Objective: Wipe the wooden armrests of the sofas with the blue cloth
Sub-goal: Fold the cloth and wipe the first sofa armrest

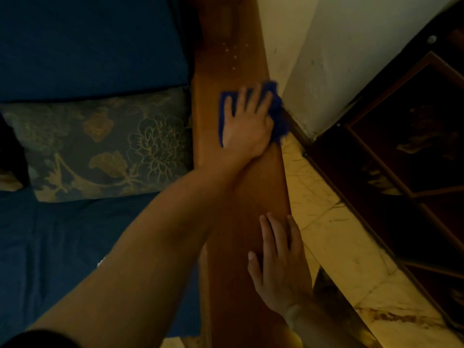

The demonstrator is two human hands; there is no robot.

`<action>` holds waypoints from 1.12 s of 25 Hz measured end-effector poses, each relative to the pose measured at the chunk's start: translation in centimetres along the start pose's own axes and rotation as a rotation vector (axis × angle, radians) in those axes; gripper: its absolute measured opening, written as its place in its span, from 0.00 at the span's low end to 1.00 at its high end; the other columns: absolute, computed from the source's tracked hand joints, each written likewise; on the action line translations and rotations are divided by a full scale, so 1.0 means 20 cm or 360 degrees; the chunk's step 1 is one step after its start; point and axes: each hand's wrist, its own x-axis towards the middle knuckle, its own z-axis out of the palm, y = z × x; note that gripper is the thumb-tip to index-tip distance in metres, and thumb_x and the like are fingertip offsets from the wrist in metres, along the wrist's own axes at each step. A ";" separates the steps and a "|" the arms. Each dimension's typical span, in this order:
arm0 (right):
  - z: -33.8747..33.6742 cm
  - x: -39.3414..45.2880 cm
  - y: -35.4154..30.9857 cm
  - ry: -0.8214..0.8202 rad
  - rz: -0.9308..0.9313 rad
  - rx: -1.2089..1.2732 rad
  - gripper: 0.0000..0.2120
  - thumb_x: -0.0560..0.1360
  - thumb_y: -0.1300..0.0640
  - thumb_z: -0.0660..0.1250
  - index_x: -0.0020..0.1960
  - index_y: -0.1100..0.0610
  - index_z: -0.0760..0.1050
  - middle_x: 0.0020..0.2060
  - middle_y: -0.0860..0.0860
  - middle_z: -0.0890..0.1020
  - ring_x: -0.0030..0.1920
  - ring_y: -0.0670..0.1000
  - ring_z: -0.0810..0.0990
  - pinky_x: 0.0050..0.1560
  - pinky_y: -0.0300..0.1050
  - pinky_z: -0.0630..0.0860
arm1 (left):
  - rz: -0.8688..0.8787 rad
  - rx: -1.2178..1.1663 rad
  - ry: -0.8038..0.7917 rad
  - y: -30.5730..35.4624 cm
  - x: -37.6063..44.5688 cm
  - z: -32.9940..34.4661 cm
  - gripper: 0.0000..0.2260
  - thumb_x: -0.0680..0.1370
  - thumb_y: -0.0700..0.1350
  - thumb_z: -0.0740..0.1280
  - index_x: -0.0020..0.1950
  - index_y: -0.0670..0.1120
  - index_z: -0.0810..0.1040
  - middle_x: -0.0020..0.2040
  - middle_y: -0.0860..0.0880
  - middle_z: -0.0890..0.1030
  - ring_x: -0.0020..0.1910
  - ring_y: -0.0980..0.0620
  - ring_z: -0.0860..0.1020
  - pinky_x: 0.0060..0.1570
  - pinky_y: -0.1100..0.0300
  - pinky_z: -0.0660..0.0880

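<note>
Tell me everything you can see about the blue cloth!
The blue cloth is deep blue and soft-looking, crumpled and a bit blurred. It lies on the wooden armrest, spilling over the armrest's right edge. The left hand presses flat on it with spread fingers, covering its middle.

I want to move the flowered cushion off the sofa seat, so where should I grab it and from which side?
Take the flowered cushion by its long near edge, coming from the seat side, a judgement from its pose: it leans against the blue sofa back, its right end close against the wooden armrest, leaving the near edge free.
</note>
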 end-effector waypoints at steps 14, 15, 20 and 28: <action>-0.22 0.84 -0.12 0.0283 -0.0100 0.0024 0.34 0.77 0.43 0.55 0.79 0.58 0.56 0.71 0.56 0.70 0.70 0.59 0.68 0.69 0.58 0.69 | -0.0466 -0.0042 0.0177 -0.31 0.13 -0.01 0.26 0.84 0.53 0.47 0.81 0.47 0.48 0.82 0.44 0.48 0.80 0.42 0.45 0.78 0.44 0.45; -0.20 0.85 -0.12 0.0276 -0.0093 0.0009 0.34 0.78 0.43 0.55 0.79 0.58 0.57 0.71 0.56 0.70 0.69 0.60 0.68 0.69 0.58 0.70 | -0.0589 -0.0094 0.0210 -0.27 0.27 -0.02 0.26 0.84 0.52 0.48 0.81 0.46 0.49 0.81 0.44 0.50 0.80 0.41 0.46 0.78 0.44 0.45; -0.18 0.89 -0.11 0.0239 -0.0172 -0.0099 0.31 0.74 0.40 0.62 0.71 0.56 0.72 0.69 0.56 0.73 0.67 0.61 0.67 0.69 0.60 0.67 | -0.0568 -0.0211 0.0181 -0.04 0.70 -0.08 0.26 0.84 0.51 0.50 0.81 0.45 0.51 0.81 0.43 0.52 0.80 0.41 0.49 0.78 0.45 0.46; -0.20 0.88 -0.10 0.0313 -0.0204 0.0000 0.29 0.75 0.44 0.57 0.71 0.59 0.72 0.66 0.58 0.77 0.65 0.62 0.70 0.68 0.58 0.61 | -0.0210 0.0089 0.0132 -0.31 0.38 -0.05 0.26 0.82 0.53 0.46 0.80 0.50 0.53 0.81 0.47 0.54 0.80 0.45 0.52 0.78 0.47 0.49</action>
